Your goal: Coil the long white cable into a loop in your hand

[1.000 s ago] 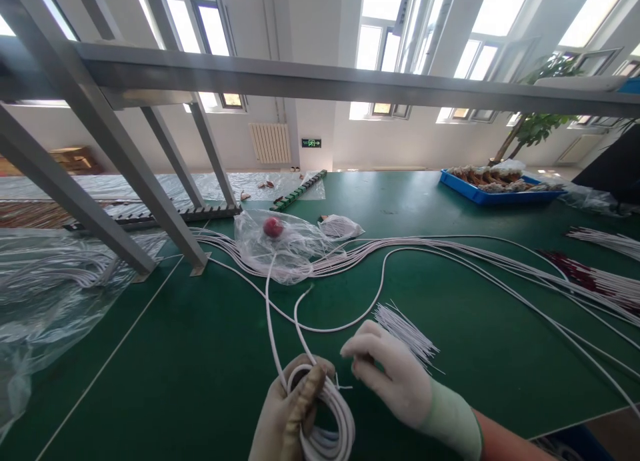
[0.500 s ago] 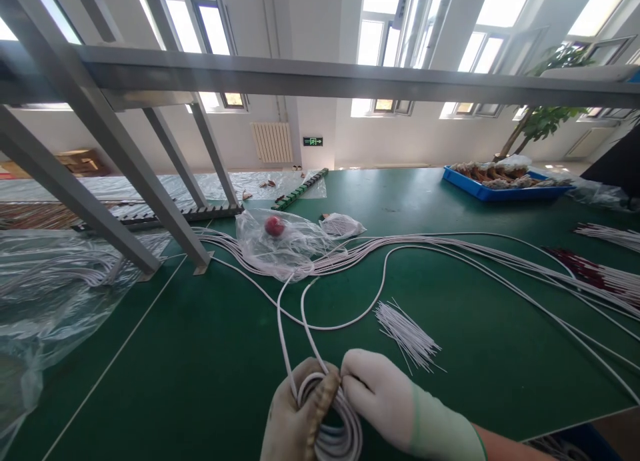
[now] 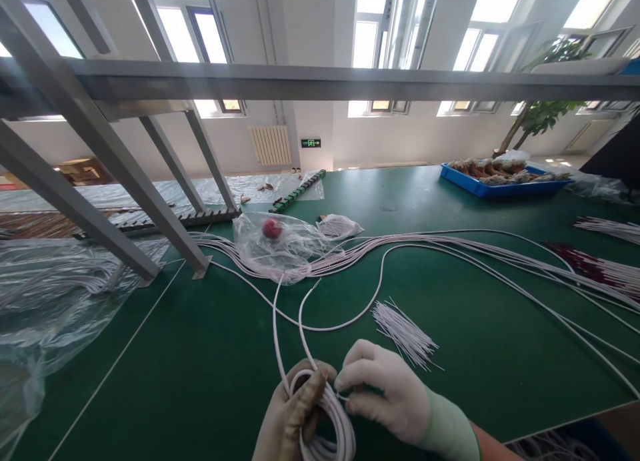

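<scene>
The left hand (image 3: 290,417) grips a coil of white wire (image 3: 325,421) low over the green table (image 3: 200,354). The right hand (image 3: 383,394) pinches a thin white tie (image 3: 341,395) at the coil's top edge. It is best to hold the loops snug and wrap the tie tight, so none slip loose.

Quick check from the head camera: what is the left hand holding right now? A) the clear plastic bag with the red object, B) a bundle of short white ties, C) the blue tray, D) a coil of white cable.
D: the left hand grips a coil of white cable at the near table edge, with the right hand pinching at the coil's top; the short white ties lie loose on the green table.
</scene>
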Available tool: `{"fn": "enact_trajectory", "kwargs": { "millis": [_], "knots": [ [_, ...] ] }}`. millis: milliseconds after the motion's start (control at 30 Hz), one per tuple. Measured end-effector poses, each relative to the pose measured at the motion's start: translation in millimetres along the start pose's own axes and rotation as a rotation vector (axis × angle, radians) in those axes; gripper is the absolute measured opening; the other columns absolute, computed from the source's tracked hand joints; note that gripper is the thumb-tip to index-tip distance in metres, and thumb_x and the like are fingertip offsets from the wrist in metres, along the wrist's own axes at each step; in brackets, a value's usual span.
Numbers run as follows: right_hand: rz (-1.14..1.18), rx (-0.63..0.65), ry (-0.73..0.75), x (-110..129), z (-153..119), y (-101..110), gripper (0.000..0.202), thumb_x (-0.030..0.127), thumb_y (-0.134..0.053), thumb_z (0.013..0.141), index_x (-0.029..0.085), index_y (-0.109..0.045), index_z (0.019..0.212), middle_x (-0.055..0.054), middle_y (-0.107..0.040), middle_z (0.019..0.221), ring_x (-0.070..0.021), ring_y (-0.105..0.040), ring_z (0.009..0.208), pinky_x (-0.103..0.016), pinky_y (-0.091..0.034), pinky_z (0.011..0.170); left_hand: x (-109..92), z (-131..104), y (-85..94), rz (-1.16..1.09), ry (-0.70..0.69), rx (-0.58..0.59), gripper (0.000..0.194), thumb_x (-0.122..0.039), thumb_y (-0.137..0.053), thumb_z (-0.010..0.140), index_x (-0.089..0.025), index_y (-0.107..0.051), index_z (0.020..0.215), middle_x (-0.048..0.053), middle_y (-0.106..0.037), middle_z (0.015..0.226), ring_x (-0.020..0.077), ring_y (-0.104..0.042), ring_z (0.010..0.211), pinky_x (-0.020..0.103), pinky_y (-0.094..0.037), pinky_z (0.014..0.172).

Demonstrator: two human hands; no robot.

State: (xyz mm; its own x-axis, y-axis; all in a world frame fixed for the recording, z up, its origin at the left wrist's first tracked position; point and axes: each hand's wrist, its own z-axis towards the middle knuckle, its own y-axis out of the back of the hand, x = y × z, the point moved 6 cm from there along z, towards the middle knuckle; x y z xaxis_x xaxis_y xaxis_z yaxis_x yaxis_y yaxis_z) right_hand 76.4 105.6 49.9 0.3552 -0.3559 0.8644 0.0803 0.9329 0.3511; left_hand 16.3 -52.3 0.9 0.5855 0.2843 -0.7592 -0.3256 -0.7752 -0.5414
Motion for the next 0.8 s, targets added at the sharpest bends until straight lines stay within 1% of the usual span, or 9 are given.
{"fn": "enact_trajectory", "kwargs": {
  "millis": [100, 167, 267, 367, 500, 567, 633, 733, 800],
  "knots": [
    [-0.033, 0.0, 0.093, 7.4, 1.5, 2.5, 0.032, 0.051, -0.061, 0.104, 0.022, -0.073, 0.099, -0.003, -0.061, 0.093, -0.0166, -0.059, 0.081, -0.029, -0.046, 0.072, -2.6, -5.2, -14.4, 0.047, 0.09, 0.009, 0.047, -0.059, -0.095, 0.064, -0.023, -0.08, 0.089, 0.001, -0.073, 0.077, 0.0162, -0.063, 0.067, 0.025, -0.052, 0.065],
    [-0.065, 0.019, 0.054, 11.2, 1.6, 0.1, 0.031, 0.047, -0.055, 0.107, 0.021, -0.067, 0.093, -0.003, -0.059, 0.091, -0.0173, -0.057, 0.081, -0.03, -0.047, 0.072, -8.4, -7.6, -23.0, 0.08, 0.122, -0.005, 0.048, -0.061, -0.095, 0.062, -0.022, -0.08, 0.087, 0.002, -0.072, 0.075, 0.0196, -0.066, 0.069, 0.028, -0.053, 0.065],
    [-0.119, 0.041, -0.225, 3.4, 1.1, -7.7, 0.023, 0.035, -0.047, 0.106, 0.021, -0.062, 0.095, -0.005, -0.061, 0.091, -0.0205, -0.057, 0.084, -0.033, -0.049, 0.077, -11.9, -10.2, -26.8, 0.125, 0.124, -0.098, 0.047, -0.061, -0.096, 0.061, -0.022, -0.081, 0.084, 0.007, -0.076, 0.084, 0.0291, -0.071, 0.087, 0.037, -0.056, 0.078],
    [0.111, 0.089, -0.609, -19.3, -3.5, -22.3, 0.022, 0.035, -0.05, 0.102, 0.021, -0.062, 0.09, -0.001, -0.06, 0.077, -0.0177, -0.057, 0.07, -0.028, -0.049, 0.065, -10.4, -12.3, -24.4, 0.289, 0.057, -0.195, 0.053, -0.064, -0.094, 0.062, -0.022, -0.083, 0.094, 0.01, -0.078, 0.104, 0.0356, -0.067, 0.11, 0.044, -0.054, 0.094],
    [0.379, 0.084, -0.845, -44.2, -14.9, -32.3, 0.034, 0.046, -0.047, 0.103, 0.023, -0.05, 0.078, 0.007, -0.04, 0.055, -0.0116, -0.037, 0.044, -0.023, -0.031, 0.042, -6.8, -10.3, -19.9, 0.325, 0.036, -0.249, 0.063, -0.069, -0.092, 0.061, -0.021, -0.082, 0.1, 0.008, -0.078, 0.091, 0.0305, -0.068, 0.089, 0.043, -0.054, 0.086],
    [0.266, -0.136, -0.78, -50.3, -24.0, -17.3, 0.037, 0.05, -0.039, 0.107, 0.023, -0.051, 0.083, 0.005, -0.045, 0.062, -0.0142, -0.044, 0.05, -0.025, -0.04, 0.047, -5.9, -6.5, -13.5, 0.246, 0.075, -0.29, 0.059, -0.067, -0.092, 0.063, -0.02, -0.081, 0.097, 0.005, -0.075, 0.079, 0.0274, -0.066, 0.077, 0.041, -0.054, 0.076],
    [0.045, -0.341, -0.536, -42.1, -33.8, -3.5, 0.03, 0.045, -0.039, 0.109, 0.024, -0.057, 0.098, -0.002, -0.057, 0.078, -0.0192, -0.057, 0.066, -0.031, -0.052, 0.06, -6.7, -1.6, -5.5, 0.191, 0.092, -0.328, 0.05, -0.061, -0.092, 0.067, -0.021, -0.08, 0.094, 0.005, -0.074, 0.077, 0.0287, -0.068, 0.078, 0.039, -0.054, 0.072],
    [-0.339, -0.257, -0.06, -16.3, -43.5, -23.4, 0.013, 0.029, -0.054, 0.104, 0.029, -0.06, 0.115, -0.007, -0.067, 0.1, -0.0244, -0.065, 0.082, -0.036, -0.055, 0.069, -4.1, 5.8, 3.0, 0.187, 0.099, -0.298, 0.037, -0.055, -0.085, 0.077, -0.023, -0.081, 0.094, 0.008, -0.075, 0.082, 0.0349, -0.072, 0.085, 0.046, -0.058, 0.076],
    [-0.536, -0.152, 0.036, -15.1, -46.6, -46.5, 0.022, 0.021, -0.059, 0.1, 0.032, -0.061, 0.12, -0.007, -0.07, 0.102, -0.0247, -0.065, 0.081, -0.034, -0.053, 0.064, 0.9, 8.1, 6.6, 0.191, 0.081, -0.275, 0.03, -0.053, -0.081, 0.079, -0.027, -0.08, 0.094, 0.009, -0.076, 0.086, 0.0386, -0.073, 0.091, 0.053, -0.06, 0.084]
  ]
}}
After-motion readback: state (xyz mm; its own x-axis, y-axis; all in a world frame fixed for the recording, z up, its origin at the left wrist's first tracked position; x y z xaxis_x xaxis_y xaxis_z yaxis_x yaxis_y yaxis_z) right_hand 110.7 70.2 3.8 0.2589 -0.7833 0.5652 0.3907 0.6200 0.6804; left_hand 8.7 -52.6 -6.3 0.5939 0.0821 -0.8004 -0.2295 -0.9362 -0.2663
